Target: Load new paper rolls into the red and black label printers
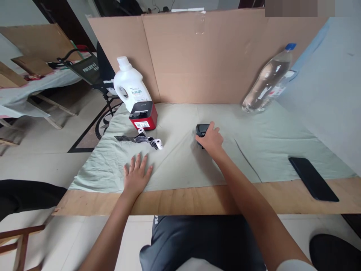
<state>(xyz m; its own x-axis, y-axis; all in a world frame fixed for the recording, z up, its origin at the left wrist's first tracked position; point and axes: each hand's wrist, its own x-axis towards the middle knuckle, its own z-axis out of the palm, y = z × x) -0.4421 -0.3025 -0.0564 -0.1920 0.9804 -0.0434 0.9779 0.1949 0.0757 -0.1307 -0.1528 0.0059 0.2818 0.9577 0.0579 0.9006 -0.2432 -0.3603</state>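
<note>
In the middle of the cloth, my right hand (213, 140) grips a small black box-shaped device (202, 130). My thumb lies along its near side and the fingers reach over its right edge, so part of it is hidden. My left hand (137, 174) rests flat on the cloth near the front edge, fingers spread, holding nothing. Just beyond its fingertips lie several small white paper rolls (158, 144) with crumpled black wrapping (124, 138). Behind those stands a red and black boxy machine (150, 114) with a white label on its front.
A white detergent jug (132, 84) leans at the back left, against the cardboard wall (197, 56). At the back right a clear bottle with a blue cap (270, 77) leans over. A black phone (313, 178) lies at the right front, across the cloth's edge and the wooden board (180, 201).
</note>
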